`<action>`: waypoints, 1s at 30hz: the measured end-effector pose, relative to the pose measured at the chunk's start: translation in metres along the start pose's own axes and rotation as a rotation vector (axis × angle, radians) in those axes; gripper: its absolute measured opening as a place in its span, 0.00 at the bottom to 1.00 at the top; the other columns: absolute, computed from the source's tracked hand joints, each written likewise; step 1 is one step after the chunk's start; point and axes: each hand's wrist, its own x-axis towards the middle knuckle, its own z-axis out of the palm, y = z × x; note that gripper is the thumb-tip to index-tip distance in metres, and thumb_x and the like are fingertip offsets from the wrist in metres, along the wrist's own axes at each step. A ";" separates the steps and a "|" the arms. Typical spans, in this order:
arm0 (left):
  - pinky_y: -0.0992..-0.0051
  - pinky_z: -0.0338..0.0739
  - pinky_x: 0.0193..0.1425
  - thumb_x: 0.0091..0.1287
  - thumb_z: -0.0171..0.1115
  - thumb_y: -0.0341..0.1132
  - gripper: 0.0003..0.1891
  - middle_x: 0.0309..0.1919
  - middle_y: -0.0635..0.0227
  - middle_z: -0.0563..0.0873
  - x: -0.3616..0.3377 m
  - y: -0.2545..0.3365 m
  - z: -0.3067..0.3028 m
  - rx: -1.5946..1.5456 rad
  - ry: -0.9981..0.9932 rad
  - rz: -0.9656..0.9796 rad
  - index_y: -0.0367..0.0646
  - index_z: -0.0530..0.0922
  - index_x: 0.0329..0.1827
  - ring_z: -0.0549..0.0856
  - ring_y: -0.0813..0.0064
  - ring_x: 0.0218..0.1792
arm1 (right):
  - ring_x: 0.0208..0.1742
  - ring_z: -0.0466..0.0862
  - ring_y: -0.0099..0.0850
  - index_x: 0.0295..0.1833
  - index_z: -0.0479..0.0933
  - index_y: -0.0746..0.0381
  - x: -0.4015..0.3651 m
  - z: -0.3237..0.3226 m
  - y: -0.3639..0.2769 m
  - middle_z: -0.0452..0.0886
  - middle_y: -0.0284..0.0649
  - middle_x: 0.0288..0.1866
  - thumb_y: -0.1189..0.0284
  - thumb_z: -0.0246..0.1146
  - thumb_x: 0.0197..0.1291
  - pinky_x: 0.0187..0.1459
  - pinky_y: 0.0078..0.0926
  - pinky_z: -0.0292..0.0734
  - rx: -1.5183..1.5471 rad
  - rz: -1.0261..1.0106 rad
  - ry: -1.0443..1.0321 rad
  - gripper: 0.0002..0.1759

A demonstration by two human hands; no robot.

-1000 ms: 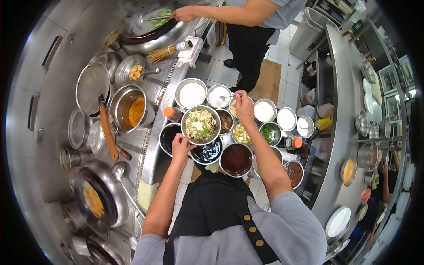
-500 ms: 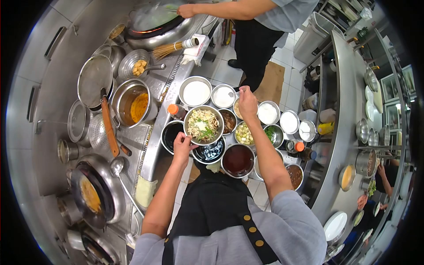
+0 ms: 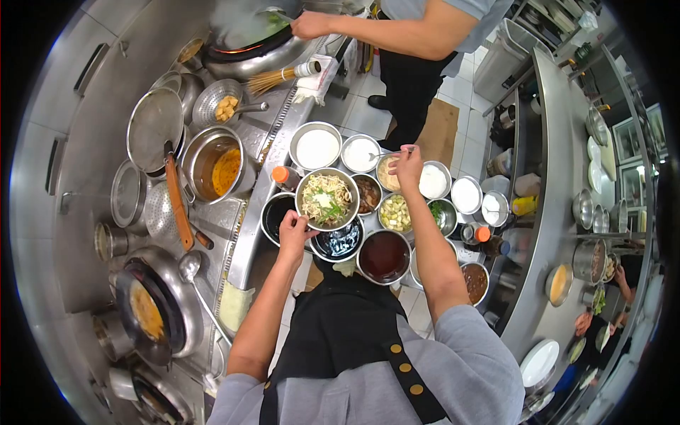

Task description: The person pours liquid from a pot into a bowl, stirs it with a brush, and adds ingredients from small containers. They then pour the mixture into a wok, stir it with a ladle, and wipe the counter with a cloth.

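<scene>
My left hand grips the near rim of a steel bowl filled with noodles, bean sprouts and greens, held over the seasoning tubs. My right hand holds a small metal spoon by its handle, its tip over the round tubs of white powder and pale seasoning. Around the bowl sit tubs of dark sauce, brown sauce, chopped vegetables and green herbs.
Another person stands at the far end stirring a wok over flame. On the left are a pot of orange broth, strainers, a wooden-handled ladle and woks. A steel counter with bowls and plates runs along the right.
My right hand has moved the spoon slightly right and back, from the white powder tub toward the pale seasoning tub. The noodle bowl stays held in my left hand.
</scene>
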 end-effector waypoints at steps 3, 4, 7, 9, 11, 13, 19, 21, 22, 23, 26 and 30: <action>0.72 0.86 0.37 0.70 0.54 0.29 0.08 0.32 0.70 0.79 0.007 -0.007 -0.001 0.023 -0.020 0.007 0.46 0.66 0.32 0.82 0.79 0.32 | 0.23 0.83 0.31 0.51 0.67 0.64 0.004 -0.008 0.015 0.82 0.48 0.36 0.70 0.50 0.71 0.18 0.27 0.80 0.210 0.159 0.019 0.10; 0.72 0.86 0.37 0.70 0.54 0.29 0.08 0.32 0.70 0.79 0.010 -0.008 0.000 0.026 -0.026 0.009 0.46 0.66 0.32 0.82 0.79 0.32 | 0.24 0.82 0.31 0.53 0.66 0.63 0.003 -0.012 0.014 0.81 0.48 0.38 0.70 0.51 0.71 0.19 0.27 0.81 0.326 0.233 0.024 0.10; 0.71 0.86 0.38 0.70 0.54 0.29 0.08 0.31 0.70 0.78 0.018 -0.009 0.006 0.055 -0.022 0.012 0.46 0.65 0.32 0.81 0.79 0.31 | 0.26 0.82 0.31 0.53 0.65 0.63 -0.003 -0.025 0.005 0.80 0.47 0.39 0.69 0.51 0.72 0.20 0.26 0.81 0.423 0.256 -0.013 0.11; 0.70 0.86 0.38 0.69 0.53 0.28 0.08 0.32 0.70 0.77 0.023 -0.007 0.011 0.059 -0.007 0.015 0.46 0.65 0.32 0.81 0.79 0.31 | 0.26 0.82 0.30 0.53 0.66 0.63 -0.011 -0.033 -0.010 0.80 0.47 0.38 0.69 0.51 0.72 0.21 0.26 0.81 0.450 0.208 -0.041 0.11; 0.69 0.87 0.38 0.68 0.54 0.28 0.08 0.31 0.70 0.77 0.031 -0.008 0.018 0.091 0.016 0.015 0.46 0.65 0.32 0.80 0.79 0.31 | 0.26 0.82 0.30 0.53 0.66 0.63 -0.024 -0.042 -0.035 0.81 0.47 0.38 0.69 0.50 0.72 0.21 0.25 0.81 0.480 0.163 -0.078 0.10; 0.68 0.87 0.38 0.67 0.55 0.28 0.08 0.30 0.71 0.76 0.039 -0.011 0.025 0.067 0.008 0.019 0.46 0.65 0.31 0.80 0.80 0.30 | 0.25 0.82 0.29 0.50 0.67 0.64 -0.040 -0.050 -0.062 0.82 0.48 0.38 0.70 0.50 0.72 0.20 0.24 0.80 0.369 -0.067 -0.284 0.09; 0.67 0.85 0.39 0.68 0.56 0.29 0.08 0.31 0.69 0.79 0.030 -0.005 0.060 -0.082 -0.067 -0.050 0.48 0.67 0.31 0.82 0.74 0.31 | 0.24 0.82 0.27 0.45 0.73 0.65 -0.042 -0.108 -0.061 0.83 0.42 0.31 0.72 0.52 0.70 0.25 0.25 0.76 -0.158 -0.491 0.192 0.08; 0.66 0.85 0.40 0.69 0.55 0.29 0.07 0.35 0.68 0.80 0.022 -0.004 0.060 -0.073 -0.081 -0.043 0.47 0.68 0.32 0.84 0.72 0.34 | 0.24 0.83 0.30 0.44 0.74 0.64 -0.039 -0.132 -0.048 0.83 0.44 0.31 0.72 0.53 0.69 0.28 0.29 0.76 -0.403 -0.444 0.306 0.08; 0.66 0.85 0.40 0.69 0.55 0.29 0.06 0.36 0.67 0.81 0.018 -0.005 0.057 -0.061 -0.072 -0.039 0.46 0.69 0.32 0.84 0.72 0.35 | 0.27 0.83 0.38 0.43 0.74 0.64 -0.035 -0.142 -0.036 0.82 0.46 0.31 0.72 0.53 0.68 0.32 0.36 0.75 -0.425 -0.478 0.336 0.07; 0.66 0.85 0.40 0.69 0.54 0.29 0.06 0.36 0.67 0.81 0.009 -0.003 0.056 -0.049 -0.060 -0.036 0.46 0.69 0.33 0.84 0.72 0.35 | 0.27 0.83 0.38 0.43 0.74 0.64 -0.038 -0.150 -0.037 0.82 0.46 0.31 0.72 0.53 0.68 0.32 0.36 0.75 -0.432 -0.478 0.341 0.07; 0.65 0.85 0.42 0.70 0.53 0.30 0.06 0.37 0.66 0.81 -0.024 0.005 0.046 -0.037 -0.047 -0.018 0.46 0.68 0.32 0.85 0.71 0.36 | 0.34 0.80 0.50 0.44 0.74 0.64 -0.052 -0.161 -0.042 0.80 0.51 0.30 0.74 0.54 0.65 0.38 0.45 0.71 -0.521 -0.509 0.383 0.07; 0.63 0.85 0.43 0.69 0.52 0.28 0.05 0.39 0.64 0.82 -0.068 -0.007 0.018 -0.087 -0.019 -0.001 0.46 0.67 0.34 0.86 0.68 0.39 | 0.30 0.82 0.44 0.44 0.74 0.64 -0.022 -0.154 0.029 0.80 0.48 0.29 0.71 0.53 0.67 0.33 0.41 0.75 -0.616 -0.579 0.413 0.08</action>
